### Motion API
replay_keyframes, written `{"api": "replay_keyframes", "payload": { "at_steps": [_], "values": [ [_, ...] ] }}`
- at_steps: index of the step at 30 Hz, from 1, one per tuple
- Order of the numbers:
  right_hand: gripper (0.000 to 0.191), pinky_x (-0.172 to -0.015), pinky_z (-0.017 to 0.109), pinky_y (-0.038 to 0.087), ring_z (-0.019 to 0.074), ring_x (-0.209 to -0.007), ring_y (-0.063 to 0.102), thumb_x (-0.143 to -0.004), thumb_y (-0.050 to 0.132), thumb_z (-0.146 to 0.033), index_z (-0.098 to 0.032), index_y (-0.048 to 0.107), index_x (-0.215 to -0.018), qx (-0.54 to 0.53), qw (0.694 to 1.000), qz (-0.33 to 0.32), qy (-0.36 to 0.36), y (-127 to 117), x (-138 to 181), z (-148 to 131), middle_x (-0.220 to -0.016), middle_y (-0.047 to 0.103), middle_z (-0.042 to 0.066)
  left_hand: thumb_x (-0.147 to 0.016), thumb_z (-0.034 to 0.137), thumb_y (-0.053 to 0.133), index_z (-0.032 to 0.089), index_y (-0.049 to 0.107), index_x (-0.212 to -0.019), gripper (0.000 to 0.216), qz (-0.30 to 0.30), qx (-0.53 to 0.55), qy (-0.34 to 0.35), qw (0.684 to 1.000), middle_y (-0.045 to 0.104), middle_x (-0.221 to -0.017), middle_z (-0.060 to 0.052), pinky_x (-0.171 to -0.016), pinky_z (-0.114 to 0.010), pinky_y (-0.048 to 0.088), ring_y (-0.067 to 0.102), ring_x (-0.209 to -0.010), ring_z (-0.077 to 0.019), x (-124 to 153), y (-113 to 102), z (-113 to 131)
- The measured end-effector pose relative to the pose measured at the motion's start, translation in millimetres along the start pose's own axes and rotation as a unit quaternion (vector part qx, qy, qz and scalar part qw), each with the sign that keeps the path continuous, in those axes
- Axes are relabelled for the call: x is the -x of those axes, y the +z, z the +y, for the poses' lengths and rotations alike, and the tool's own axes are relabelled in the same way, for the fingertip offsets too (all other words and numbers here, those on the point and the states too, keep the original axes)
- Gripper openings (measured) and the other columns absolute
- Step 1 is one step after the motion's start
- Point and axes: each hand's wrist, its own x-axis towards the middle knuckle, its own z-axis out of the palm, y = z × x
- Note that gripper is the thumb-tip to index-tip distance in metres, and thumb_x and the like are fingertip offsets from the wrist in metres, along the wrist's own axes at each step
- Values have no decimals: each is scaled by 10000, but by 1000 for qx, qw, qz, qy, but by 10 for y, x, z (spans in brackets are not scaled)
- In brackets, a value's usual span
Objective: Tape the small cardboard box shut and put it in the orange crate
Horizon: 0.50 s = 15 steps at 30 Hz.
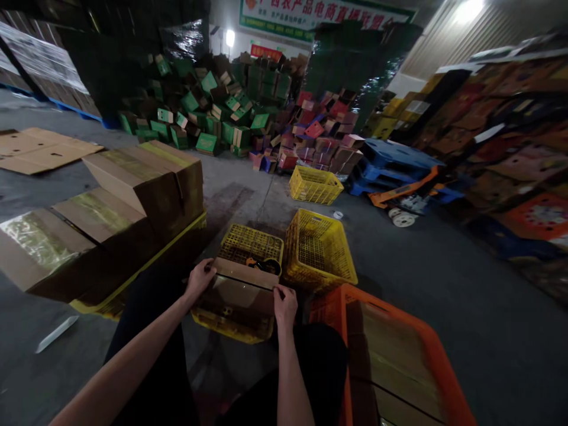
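Between my knees a small cardboard box (242, 296) lies on a yellow plastic crate, a dark gap running between its top flaps. At its left end my left hand (201, 279) is closed, thumb and fingers pinching the flap edge. My right hand (284, 305) pinches the right end the same way. Just behind the box, a black and orange tape dispenser (264, 265) rests on the yellow crate (252, 239). The box's underside is hidden.
Taped cartons (146, 171) are stacked on my left. To my right stand an open yellow crate (322, 245) and an orange crate (399, 319) holding cartons. Farther off are another yellow crate (316, 184), blue pallets (394, 160), an orange pallet jack (406, 192) and heaped green boxes (206, 142).
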Motion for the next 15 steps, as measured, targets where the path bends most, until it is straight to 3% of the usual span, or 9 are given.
{"api": "replay_keyframes", "payload": {
  "at_steps": [7, 15],
  "values": [
    [314, -818, 319, 514, 219, -823, 667, -839, 561, -336, -146, 801, -910, 3, 1000, -5, -3, -2, 1, 22, -917, 695, 132, -810, 203, 625, 152, 669, -1176, 372, 4, 0, -5, 1000, 758, -1001, -79, -831, -290, 530, 715, -940, -220, -11, 7, 6],
    [334, -803, 305, 516, 208, -816, 655, -866, 558, -372, -154, 810, -879, 14, 1000, -12, -20, -6, 19, 1, -910, 705, 128, -807, 210, 608, 195, 676, -963, 170, 3, -6, 7, 1000, 753, -945, -50, -843, -311, 528, 708, -909, -213, 8, 2, 7]
  ]
}}
